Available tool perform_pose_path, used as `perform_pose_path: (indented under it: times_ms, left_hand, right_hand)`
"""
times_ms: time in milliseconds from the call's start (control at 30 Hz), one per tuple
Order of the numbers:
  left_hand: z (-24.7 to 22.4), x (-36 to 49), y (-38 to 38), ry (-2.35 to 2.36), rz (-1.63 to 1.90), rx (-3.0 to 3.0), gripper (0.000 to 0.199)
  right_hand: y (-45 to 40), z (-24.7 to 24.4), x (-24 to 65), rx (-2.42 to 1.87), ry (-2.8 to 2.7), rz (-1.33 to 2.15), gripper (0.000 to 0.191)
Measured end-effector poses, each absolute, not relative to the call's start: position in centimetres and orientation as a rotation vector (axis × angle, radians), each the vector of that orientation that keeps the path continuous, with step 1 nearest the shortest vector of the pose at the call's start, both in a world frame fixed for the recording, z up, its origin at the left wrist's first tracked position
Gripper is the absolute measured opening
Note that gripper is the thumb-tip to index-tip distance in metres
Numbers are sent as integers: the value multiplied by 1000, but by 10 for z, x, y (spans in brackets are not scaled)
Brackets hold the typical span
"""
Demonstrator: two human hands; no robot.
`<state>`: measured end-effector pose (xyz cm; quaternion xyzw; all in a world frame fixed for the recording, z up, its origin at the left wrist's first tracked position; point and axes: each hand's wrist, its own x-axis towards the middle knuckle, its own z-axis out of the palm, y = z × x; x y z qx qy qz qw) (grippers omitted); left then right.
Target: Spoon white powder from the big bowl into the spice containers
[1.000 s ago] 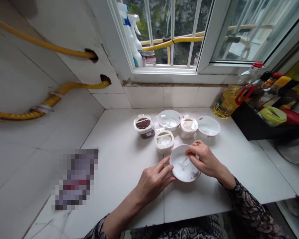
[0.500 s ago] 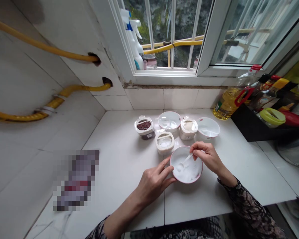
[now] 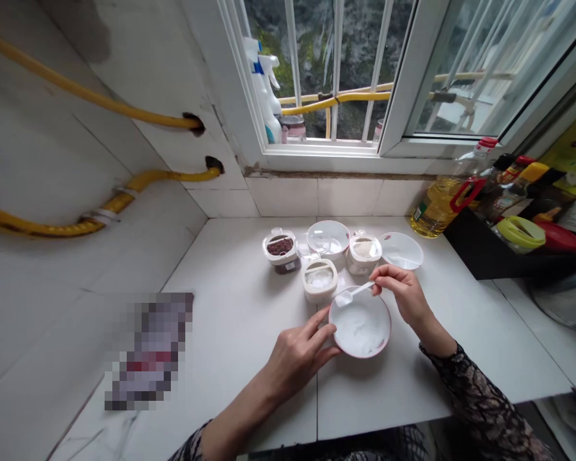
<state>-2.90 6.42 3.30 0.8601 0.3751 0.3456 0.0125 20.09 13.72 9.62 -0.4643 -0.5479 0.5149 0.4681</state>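
Observation:
My left hand point(image 3: 302, 349) grips the left rim of a white bowl point(image 3: 383, 339) with a pink edge. A white grainy substance point(image 3: 362, 330) lies in the bowl. Pinched in the fingers of my right hand point(image 3: 400, 291) is a small white spoon point(image 3: 344, 298), its scoop over the bowl's far left side. Just behind the bowl stands an open jar of white grains point(image 3: 319, 279). Farther back are a jar with dark reddish-brown contents point(image 3: 281, 247) and a jar with pale beige contents point(image 3: 365, 248).
Two more white bowls, one at the back point(image 3: 327, 225) and one on the right point(image 3: 403, 251), stand behind the jars. An oil bottle point(image 3: 434, 202) and a black rack point(image 3: 475, 246) of condiments are at the right. A pixelated patch point(image 3: 156, 346) covers something on the left.
The spoon has risen from the white grains toward the bowl's far left rim, its handle now flatter. My left hand still holds the bowl. The whole view has shifted slightly.

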Motion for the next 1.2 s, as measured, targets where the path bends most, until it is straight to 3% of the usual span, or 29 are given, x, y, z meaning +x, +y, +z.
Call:
perform_pose_path:
  times_ms: [200,367,667,900,1200]
  left_hand:
    - [35,-28,64,1166,1098,2683,27]
    - [34,-28,64,1174,1110,2678,28]
    - [35,-28,64,1162,1092,2679,27]
    - [37,-29,63,1177,1062,2681,26]
    - [35,-29,64,1171,1058,2682,26]
  right_hand:
    - [135,105,180,-1041,-1603,653,9]
    - [132,100,169,-748,-2030,107,23]
    - [128,113,200,-1094,-1894,481,18]
    - [127,91,211,-1150,-2208,371,19]
    - [121,80,196,-1116,-2164,474,20]
